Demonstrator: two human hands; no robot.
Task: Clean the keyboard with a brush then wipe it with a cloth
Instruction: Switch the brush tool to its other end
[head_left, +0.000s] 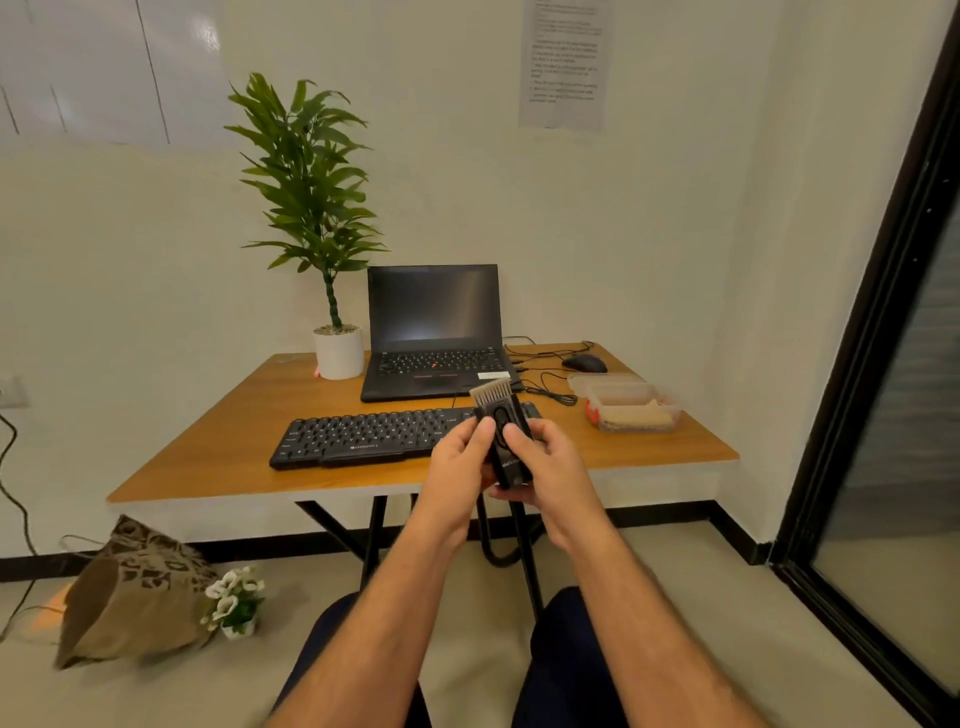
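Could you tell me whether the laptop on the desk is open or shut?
Open: the laptop has its dark screen upright and its keys showing, behind the keyboard.

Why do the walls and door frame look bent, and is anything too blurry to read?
Head view: the wide-angle lens bows straight lines near the edges, so the door frame leans and curves. Warm, even indoor light, soft shadows. The laptop screen is dark with a faint sheen. The paper notice on the wall is too soft to read. The brush and both hands look sharp enough.
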